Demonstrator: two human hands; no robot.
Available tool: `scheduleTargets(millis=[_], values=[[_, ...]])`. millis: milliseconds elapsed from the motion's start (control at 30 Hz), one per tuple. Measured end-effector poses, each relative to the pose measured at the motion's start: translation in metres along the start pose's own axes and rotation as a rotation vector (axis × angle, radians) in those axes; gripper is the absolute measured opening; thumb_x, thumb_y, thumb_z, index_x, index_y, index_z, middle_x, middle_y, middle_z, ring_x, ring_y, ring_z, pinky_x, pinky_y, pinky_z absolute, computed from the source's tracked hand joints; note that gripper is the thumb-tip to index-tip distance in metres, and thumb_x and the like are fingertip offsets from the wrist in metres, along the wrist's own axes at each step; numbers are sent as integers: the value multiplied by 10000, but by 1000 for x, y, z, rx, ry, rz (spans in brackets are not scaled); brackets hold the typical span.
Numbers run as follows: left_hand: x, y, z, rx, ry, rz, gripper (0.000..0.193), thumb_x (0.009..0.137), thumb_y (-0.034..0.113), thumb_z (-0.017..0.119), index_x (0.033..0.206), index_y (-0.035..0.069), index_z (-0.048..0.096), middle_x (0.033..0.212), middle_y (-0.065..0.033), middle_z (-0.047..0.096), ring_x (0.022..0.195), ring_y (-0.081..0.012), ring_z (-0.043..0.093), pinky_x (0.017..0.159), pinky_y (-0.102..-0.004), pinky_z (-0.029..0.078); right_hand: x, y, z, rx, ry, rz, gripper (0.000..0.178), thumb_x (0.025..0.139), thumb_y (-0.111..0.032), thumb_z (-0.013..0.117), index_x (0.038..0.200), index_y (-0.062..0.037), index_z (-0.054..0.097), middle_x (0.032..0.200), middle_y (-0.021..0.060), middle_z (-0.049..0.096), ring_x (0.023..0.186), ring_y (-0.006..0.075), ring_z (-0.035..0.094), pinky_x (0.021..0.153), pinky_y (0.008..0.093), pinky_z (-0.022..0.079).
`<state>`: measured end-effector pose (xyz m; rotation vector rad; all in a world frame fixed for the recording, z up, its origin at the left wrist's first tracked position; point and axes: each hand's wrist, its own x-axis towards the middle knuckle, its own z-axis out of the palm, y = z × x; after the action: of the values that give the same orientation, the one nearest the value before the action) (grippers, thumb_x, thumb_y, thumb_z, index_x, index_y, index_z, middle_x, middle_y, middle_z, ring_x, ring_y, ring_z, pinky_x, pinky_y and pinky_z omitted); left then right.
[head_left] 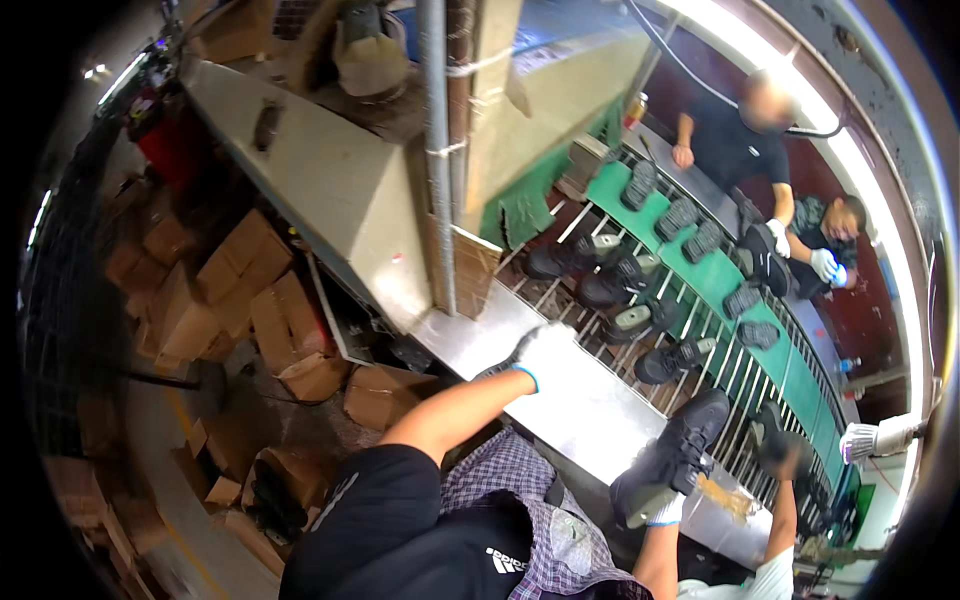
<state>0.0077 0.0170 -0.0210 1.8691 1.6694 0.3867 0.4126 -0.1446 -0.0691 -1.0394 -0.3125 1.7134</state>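
A: What's in front of you?

B: Biggest thing is the conveyor [700, 330], slats and green pads running off to my right, with dark shoes [610, 290] lying sole-up and sideways along it. Two other people work the far side. On my near side a steel surface [580, 400] borders the belt, and boxes [250, 300] are piled on the floor to my left.

A: And your hands?

B: My right hand [662, 510], gloved, is closed round the heel of a black shoe [675, 455], held toe-up over the near edge of the surface. My left hand [542, 350], also gloved, rests on the surface's far edge beside the belt; I can't tell if it's open or curled.

A: Any tips for handling it?

B: I'd judge a heel-only grip is wobbly, so keep it firm, keep the sole facing me for a look, and keep the left hand clear of the moving slats.
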Motion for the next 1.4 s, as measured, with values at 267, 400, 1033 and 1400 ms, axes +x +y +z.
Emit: scheduleTargets(millis=[267,400,1033,1400], values=[[10,-16,79,190,-7,-137,922,890,489,713,1598,34,336,1494,-199,505,1402,-385,456,1146,-494,410,-143,26,72,-57,182,91,667,1030,-684,445,1300,-96,607,1001,115,672,823,291,621,752,446,527],[24,-26,76,-79,-114,-127,631,908,407,681,1425,54,600,1309,-261,680,1175,-412,687,992,-527,545,-108,13,84,-149,178,186,693,1022,-700,441,1312,-91,606,1030,128,672,852,304,625,773,457,531],[-147,141,142,-1210,135,69,439,1012,310,696,1377,67,671,1208,-90,751,1096,-180,662,987,-353,527,-81,-20,61,-309,-10,230,818,987,-774,423,1367,-72,600,1167,187,676,993,364,645,874,511,550],[-210,181,128,-824,-374,144,450,983,176,568,1401,25,636,1269,-190,728,1155,-297,684,1038,-408,527,-122,-9,-9,141,-41,172,891,966,-817,412,1400,-60,597,1247,221,678,1074,399,656,932,542,560]])
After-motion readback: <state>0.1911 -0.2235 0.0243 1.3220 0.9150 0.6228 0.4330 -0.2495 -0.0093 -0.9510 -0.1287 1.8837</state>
